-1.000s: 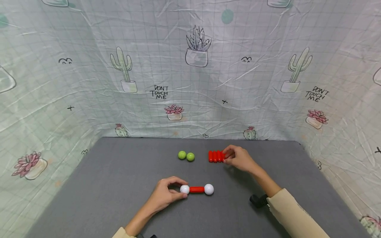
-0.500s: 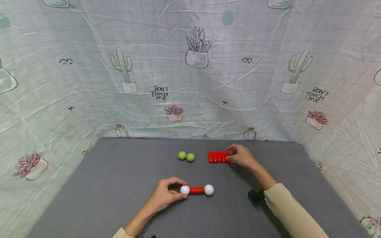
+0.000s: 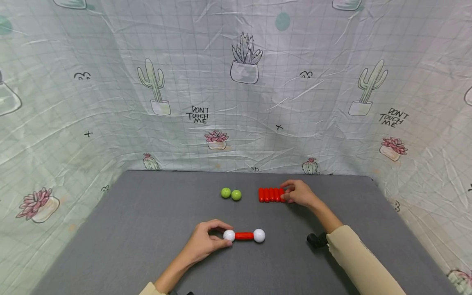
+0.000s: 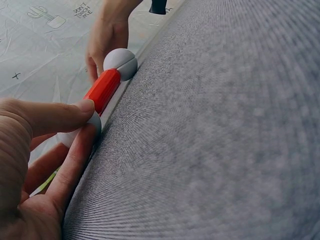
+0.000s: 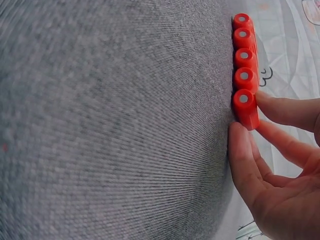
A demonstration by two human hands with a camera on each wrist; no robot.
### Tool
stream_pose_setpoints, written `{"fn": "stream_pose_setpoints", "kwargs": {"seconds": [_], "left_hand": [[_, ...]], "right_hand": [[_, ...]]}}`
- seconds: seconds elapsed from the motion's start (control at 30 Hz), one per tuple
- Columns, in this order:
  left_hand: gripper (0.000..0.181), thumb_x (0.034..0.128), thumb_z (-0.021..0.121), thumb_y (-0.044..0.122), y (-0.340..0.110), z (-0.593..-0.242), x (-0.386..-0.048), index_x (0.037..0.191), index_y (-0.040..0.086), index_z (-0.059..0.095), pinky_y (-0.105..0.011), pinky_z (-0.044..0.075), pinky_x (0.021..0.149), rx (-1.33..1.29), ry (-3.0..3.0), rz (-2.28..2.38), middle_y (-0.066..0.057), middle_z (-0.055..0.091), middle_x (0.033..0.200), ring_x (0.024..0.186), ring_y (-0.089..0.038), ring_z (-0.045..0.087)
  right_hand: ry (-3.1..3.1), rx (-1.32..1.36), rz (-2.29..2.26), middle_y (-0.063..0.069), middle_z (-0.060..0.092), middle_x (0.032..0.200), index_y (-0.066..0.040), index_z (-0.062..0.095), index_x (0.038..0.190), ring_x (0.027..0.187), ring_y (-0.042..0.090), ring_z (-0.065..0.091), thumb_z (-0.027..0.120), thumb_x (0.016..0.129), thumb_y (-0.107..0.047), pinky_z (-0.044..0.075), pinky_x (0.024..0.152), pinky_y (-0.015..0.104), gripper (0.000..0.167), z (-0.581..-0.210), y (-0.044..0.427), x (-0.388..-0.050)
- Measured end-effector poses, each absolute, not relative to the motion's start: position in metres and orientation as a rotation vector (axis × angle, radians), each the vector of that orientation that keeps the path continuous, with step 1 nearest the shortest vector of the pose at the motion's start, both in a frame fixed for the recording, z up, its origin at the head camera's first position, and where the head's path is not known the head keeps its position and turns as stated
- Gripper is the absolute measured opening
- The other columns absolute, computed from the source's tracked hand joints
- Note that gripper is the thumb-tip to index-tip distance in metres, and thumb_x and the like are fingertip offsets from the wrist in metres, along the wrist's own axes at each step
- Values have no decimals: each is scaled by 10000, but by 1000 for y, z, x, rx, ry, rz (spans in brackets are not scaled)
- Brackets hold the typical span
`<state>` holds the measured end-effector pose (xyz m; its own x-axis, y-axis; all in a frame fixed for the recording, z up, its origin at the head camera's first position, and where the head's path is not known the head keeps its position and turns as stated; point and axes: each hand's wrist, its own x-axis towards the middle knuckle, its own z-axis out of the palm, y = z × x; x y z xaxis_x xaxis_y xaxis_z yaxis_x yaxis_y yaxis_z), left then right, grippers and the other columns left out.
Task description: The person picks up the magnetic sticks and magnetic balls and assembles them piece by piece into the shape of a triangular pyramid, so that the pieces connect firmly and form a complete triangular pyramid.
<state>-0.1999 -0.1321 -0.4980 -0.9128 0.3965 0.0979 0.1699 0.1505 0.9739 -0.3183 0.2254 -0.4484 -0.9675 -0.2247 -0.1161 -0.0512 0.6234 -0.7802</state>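
Observation:
My left hand (image 3: pixel 206 237) pinches a white ball (image 3: pixel 229 235) between thumb and fingers. That ball sits at the left end of a red rod (image 3: pixel 244 236), and a second white ball (image 3: pixel 259 235) is at its right end. All lie in line on the grey table (image 3: pixel 177 209). Farther back, my right hand (image 3: pixel 299 192) has thumb and finger on the rightmost red rod (image 5: pixel 245 102) of a side-by-side row of red rods (image 3: pixel 269 195). Round grey discs show in the rods' near ends in the right wrist view.
Two green balls (image 3: pixel 231 194) lie left of the red row, near the back of the table. A cloth backdrop (image 3: pixel 239 102) printed with potted plants rises behind and along both sides. A black device (image 3: pixel 317 241) is by the right sleeve.
My right hand has shifted slightly right, and the rightmost red rod shows more plainly at the row's end. My left hand and the rod with two white balls have stayed in place.

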Motion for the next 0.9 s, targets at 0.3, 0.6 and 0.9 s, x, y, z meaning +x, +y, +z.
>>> {"fn": "stream_pose_setpoints", "kwargs": {"seconds": [0.3, 0.6, 0.9], "left_hand": [[401, 769, 903, 80, -132, -498, -199, 1143, 84, 759, -222, 571, 680, 548, 2241, 1845, -149, 721, 1131, 724, -115, 735], [395, 772, 900, 75, -132, -499, -200, 1141, 92, 760, -224, 576, 683, 560, 2237, 1848, -154, 722, 1132, 735, -113, 737], [398, 769, 906, 86, -132, -500, -200, 1138, 94, 759, -228, 580, 684, 561, 2244, 1841, -161, 722, 1126, 737, -113, 736]], "right_hand": [[2624, -187, -1322, 179, 646, 945, 91, 574, 1263, 750, 185, 656, 741, 876, 21, 620, 714, 348, 428, -449, 226, -317], [2597, -140, -1367, 156, 667, 941, 56, 523, 1242, 755, 168, 649, 697, 857, 23, 611, 716, 334, 424, -449, 223, -314], [2594, -120, -1408, 172, 688, 965, 44, 521, 1231, 824, 206, 679, 651, 866, 23, 610, 745, 352, 388, -448, 221, -309]]}}
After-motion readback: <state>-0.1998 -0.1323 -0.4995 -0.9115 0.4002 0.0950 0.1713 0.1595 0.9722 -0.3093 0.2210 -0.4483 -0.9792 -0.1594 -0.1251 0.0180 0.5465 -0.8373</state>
